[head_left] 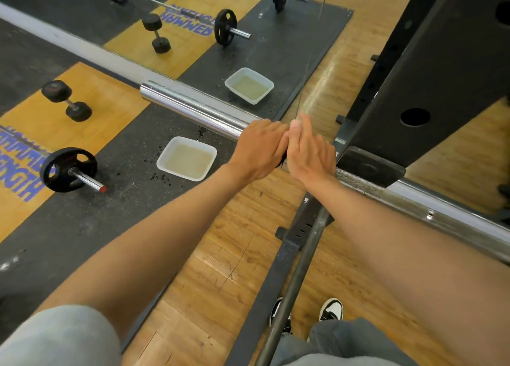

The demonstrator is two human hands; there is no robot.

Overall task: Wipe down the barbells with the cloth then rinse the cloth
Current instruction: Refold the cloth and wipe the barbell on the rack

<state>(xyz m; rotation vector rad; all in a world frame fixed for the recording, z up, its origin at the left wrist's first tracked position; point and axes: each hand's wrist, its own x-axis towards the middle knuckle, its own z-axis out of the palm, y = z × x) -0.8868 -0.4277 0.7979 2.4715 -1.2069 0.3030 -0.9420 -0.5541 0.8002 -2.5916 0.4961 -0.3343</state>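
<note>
Under both hands [285, 147], barbell [193, 109].

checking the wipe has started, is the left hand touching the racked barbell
Touching. The head view shows the left hand laid over the barbell where the chrome sleeve ends, no gap visible between them.

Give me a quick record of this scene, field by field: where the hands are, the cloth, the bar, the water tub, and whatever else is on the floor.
left hand: curled over the barbell, beside the right hand
right hand: on the bar, fingers fairly straight, blurred
cloth: only a dark scrap shows between the hands; cannot tell which hand holds it
barbell: chrome, resting in a black rack
tub: white, holds cloudy water, on the black mat under the bar
floor: dumbbell, small loaded bar
mirror: ahead, repeating the tub and weights
</note>
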